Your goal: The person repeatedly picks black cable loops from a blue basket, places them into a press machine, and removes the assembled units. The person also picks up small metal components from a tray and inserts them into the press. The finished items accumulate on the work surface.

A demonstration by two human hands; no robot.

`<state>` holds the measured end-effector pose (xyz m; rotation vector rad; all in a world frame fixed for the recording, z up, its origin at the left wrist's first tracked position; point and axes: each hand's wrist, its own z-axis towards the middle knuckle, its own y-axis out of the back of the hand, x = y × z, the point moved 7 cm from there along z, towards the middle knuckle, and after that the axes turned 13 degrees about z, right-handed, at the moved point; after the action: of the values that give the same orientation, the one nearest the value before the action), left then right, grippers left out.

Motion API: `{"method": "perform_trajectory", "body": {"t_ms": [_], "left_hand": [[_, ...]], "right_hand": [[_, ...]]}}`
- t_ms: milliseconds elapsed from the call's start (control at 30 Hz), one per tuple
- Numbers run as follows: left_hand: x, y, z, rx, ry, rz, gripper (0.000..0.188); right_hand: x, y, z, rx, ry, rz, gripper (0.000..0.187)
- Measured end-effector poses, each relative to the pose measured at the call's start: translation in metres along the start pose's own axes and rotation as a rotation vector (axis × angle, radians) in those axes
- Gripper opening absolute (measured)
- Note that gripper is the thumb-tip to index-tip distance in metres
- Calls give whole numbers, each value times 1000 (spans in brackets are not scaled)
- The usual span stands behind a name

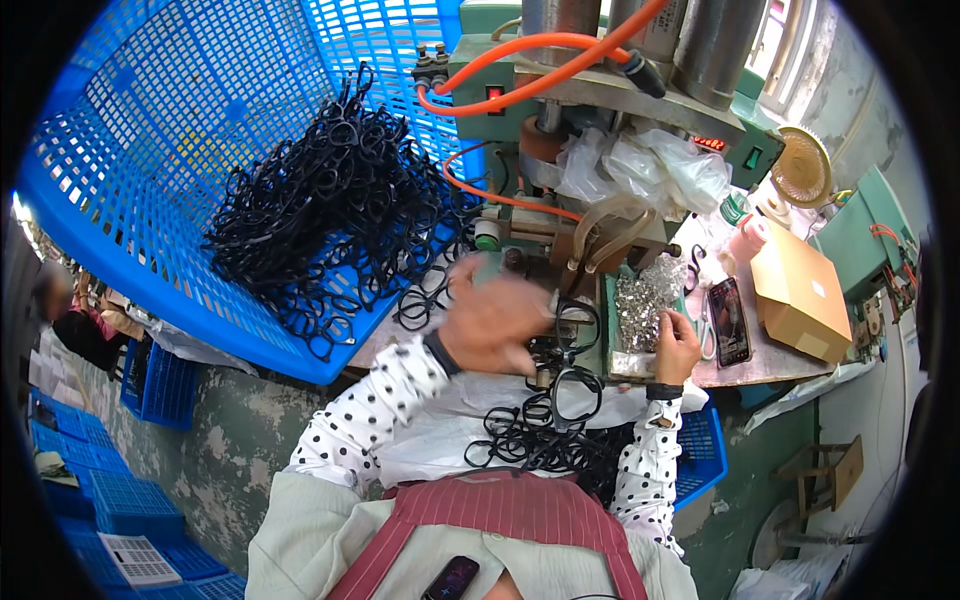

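Observation:
My left hand (497, 322) is smeared by motion in front of the press, its fingers too blurred to read. Just right of it, a black glasses frame (578, 394) stands at the front of the machine's work area. My right hand (678, 350) is closed in a pinch at the right edge of a tray (632, 364) heaped with small shiny metal parts (643, 306). Whatever its fingertips hold is too small to make out. More black glasses frames (540, 440) lie on white sheeting near my lap.
A large blue basket (110, 255) at left holds a heap of black frames (320, 190). The green press (488, 75) with orange hoses (530, 42) rises ahead. At right are a phone (729, 322), scissors (707, 340) and a cardboard box (800, 290).

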<state>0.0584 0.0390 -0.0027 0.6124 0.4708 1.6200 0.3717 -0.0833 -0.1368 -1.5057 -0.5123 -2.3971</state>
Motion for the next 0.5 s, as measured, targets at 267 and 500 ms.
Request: {"method": "perform_trajectory", "body": {"t_ms": [267,500], "left_hand": [[200,-51,-132,712,1411,722,52],[179,-56,-140,529,995,622,28]], "right_hand": [[26,-7,-6,-64,77,-121,8],[20,-5,-4,-58,103,-187,9]]}}
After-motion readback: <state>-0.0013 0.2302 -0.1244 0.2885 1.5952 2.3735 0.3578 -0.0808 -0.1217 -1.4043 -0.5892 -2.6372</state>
